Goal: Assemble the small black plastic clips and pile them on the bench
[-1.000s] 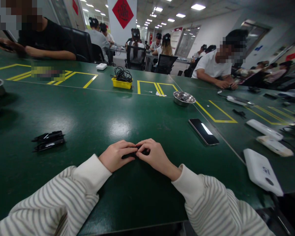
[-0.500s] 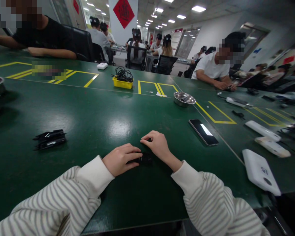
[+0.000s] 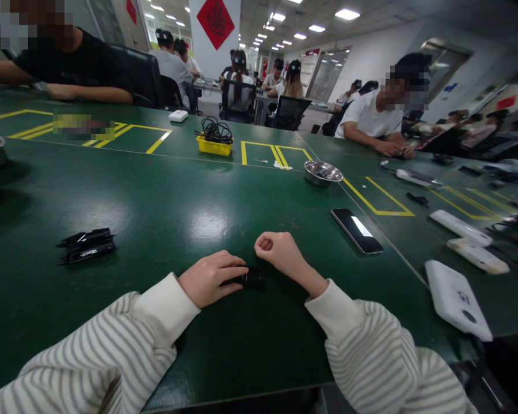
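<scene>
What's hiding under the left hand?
A black thing is partly under the left hand. One end sticks out to the right. The hand covers the rest, so you can't see its whole shape.

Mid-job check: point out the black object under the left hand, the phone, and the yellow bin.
Black object (image 3: 255,277), head view, on its uncovered end.
Phone (image 3: 356,231), head view, mid-screen.
Yellow bin (image 3: 214,148), head view, on its near wall.

The black pieces (image 3: 254,277) look like plastic, the bowls (image 3: 323,181) shiny metal, the tabletop (image 3: 155,195) smooth and glossy.
</scene>
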The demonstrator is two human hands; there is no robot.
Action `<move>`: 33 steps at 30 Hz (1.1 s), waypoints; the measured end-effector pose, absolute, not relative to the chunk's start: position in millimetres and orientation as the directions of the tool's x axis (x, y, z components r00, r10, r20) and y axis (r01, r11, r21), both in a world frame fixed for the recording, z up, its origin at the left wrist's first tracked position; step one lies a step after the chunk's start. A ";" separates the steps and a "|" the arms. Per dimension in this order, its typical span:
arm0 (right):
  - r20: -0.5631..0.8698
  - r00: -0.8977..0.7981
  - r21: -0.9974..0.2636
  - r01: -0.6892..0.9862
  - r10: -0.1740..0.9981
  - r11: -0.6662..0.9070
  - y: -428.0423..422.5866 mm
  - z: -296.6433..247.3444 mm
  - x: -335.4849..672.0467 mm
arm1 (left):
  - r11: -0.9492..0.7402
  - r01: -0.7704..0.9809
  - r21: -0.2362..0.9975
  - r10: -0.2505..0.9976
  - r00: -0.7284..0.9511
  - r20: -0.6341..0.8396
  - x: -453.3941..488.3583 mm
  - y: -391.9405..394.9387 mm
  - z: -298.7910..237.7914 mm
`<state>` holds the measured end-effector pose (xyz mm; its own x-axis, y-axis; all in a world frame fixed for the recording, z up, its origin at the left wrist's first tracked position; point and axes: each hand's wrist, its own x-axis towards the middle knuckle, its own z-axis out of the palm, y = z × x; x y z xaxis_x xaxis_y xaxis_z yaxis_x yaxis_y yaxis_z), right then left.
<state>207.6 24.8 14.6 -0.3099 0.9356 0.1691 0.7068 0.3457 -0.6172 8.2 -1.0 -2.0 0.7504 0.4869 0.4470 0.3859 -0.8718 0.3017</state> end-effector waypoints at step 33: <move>0.200 -0.461 -0.669 0.581 0.865 0.464 -5.2 21.2 200.9 | -0.859 0.449 0.245 0.510 0.713 0.482 2.0 7.1 -3.2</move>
